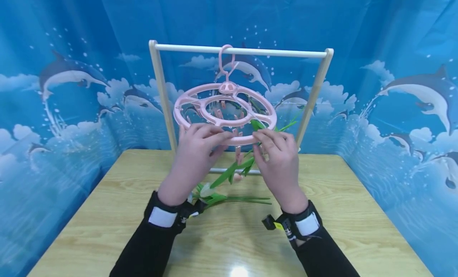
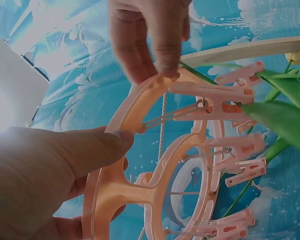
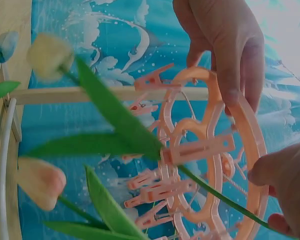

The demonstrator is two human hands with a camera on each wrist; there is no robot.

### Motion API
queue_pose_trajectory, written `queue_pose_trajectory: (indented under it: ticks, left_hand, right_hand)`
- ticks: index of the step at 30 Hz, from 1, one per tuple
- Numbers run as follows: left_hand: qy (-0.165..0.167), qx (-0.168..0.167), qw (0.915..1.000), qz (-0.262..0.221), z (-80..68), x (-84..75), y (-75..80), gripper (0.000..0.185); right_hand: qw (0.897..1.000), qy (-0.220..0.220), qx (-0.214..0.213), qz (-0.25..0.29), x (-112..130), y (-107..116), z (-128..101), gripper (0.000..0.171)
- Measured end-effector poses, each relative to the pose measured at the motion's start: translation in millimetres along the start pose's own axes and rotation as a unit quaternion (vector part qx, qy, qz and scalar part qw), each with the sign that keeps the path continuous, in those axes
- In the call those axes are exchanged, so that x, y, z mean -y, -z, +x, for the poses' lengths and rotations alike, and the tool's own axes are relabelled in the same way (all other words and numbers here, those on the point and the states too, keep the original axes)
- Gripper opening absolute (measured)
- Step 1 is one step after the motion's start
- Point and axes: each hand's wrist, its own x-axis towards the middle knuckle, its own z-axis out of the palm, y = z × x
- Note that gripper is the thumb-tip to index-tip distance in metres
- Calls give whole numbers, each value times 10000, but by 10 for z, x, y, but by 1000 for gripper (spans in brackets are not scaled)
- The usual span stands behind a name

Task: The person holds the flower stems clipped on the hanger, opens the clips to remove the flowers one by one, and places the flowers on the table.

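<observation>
A pink round drying hanger (image 1: 226,104) with clothespins hangs by its hook from a white rail. My left hand (image 1: 198,150) grips the front left of its outer ring, thumb on the rim. My right hand (image 1: 279,157) pinches the ring at the front right, as the right wrist view also shows. Below the ring, a pink clothespin (image 3: 200,149) bites a tulip where its leaves (image 3: 122,132) meet the stem. That tulip's stem reaches up beside my right hand. A cream bloom (image 3: 50,56) and a peach bloom (image 3: 41,182) hang downward.
The wooden frame (image 1: 315,96) with its white rail (image 1: 279,52) stands on the wood-grain table (image 1: 358,213). Another tulip with a white bloom (image 1: 206,190) lies on the table, behind my left wrist. A blue dolphin-print curtain (image 1: 71,110) surrounds the table.
</observation>
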Motion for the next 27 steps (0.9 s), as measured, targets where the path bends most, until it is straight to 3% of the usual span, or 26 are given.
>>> queue_pose_trajectory:
  ticks: [10,23,27]
  left_hand:
    - [183,-14,9978,-638,8,106,64,35]
    - [246,-203,9994,164,-5,47,161,31]
    - [171,-184,9997,4,-9,39,189,30]
  right_hand:
    - [9987,-472,213,27,-135,25,-13,38]
    - [9917,-336,978,762,-24,-79,-42,61]
    - [9941,-263,783,700,-11,-58,-35,56]
